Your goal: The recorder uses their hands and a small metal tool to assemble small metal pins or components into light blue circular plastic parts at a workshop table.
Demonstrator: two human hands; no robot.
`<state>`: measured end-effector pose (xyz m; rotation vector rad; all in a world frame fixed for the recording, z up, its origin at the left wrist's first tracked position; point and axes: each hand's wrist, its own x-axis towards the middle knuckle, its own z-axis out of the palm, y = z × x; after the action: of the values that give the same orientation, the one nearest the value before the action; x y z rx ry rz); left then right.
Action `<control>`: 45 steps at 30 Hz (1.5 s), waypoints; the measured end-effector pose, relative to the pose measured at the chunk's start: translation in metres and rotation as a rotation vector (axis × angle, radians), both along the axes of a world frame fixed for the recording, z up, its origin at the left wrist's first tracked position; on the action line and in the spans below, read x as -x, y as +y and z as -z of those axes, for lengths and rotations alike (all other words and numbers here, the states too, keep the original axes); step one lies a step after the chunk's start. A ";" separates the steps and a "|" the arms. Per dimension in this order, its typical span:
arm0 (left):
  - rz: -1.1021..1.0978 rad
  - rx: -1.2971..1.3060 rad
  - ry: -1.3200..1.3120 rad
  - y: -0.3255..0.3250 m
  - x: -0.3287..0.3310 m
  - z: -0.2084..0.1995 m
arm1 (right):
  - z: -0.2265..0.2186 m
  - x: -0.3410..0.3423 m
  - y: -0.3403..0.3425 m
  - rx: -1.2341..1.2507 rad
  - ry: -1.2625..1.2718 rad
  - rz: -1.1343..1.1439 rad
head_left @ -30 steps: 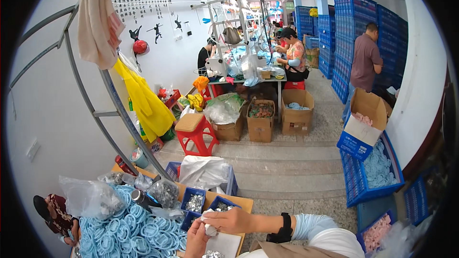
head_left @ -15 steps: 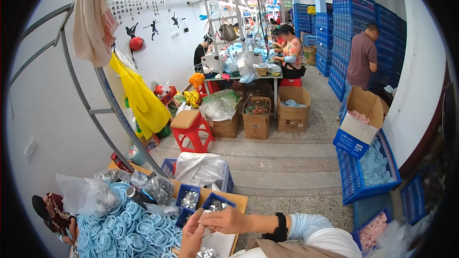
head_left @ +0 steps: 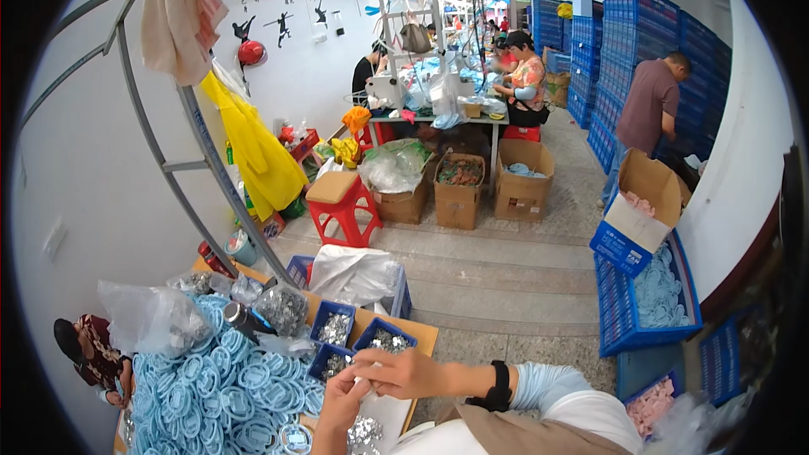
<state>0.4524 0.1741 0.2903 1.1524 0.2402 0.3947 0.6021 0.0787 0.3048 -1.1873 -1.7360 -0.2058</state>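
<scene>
My left hand (head_left: 340, 403) and my right hand (head_left: 406, 373) meet over the near edge of the table, fingers pinched together. Something small and whitish shows between the fingertips; its kind is too small to tell. Just beyond them stand small blue bins (head_left: 371, 339) holding silvery metal pieces (head_left: 334, 329). More loose metal pieces (head_left: 364, 434) lie on a white surface below my hands. To the left spreads a large heap of light blue looped bands (head_left: 211, 396), close to my left hand.
A dark bottle (head_left: 244, 318) and bags of metal parts (head_left: 282, 310) rest behind the heap. Past the table stand a crate under white sheeting (head_left: 354, 276) and a red stool (head_left: 344, 211). Blue crates (head_left: 619, 320) line the right. A person (head_left: 97, 354) sits at far left; others work farther off.
My hands have drawn closer together, the right fingers now overlapping the left ones. The view has tilted slightly, so the room sits a little higher and farther right.
</scene>
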 end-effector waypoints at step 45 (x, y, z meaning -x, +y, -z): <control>-0.895 -0.663 0.135 -0.077 0.218 0.128 | 0.155 0.177 0.004 0.078 0.089 -0.524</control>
<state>0.2342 0.0972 0.1620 1.6867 0.7932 1.2515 0.4252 0.0826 0.1495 -0.7446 -1.9218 0.2277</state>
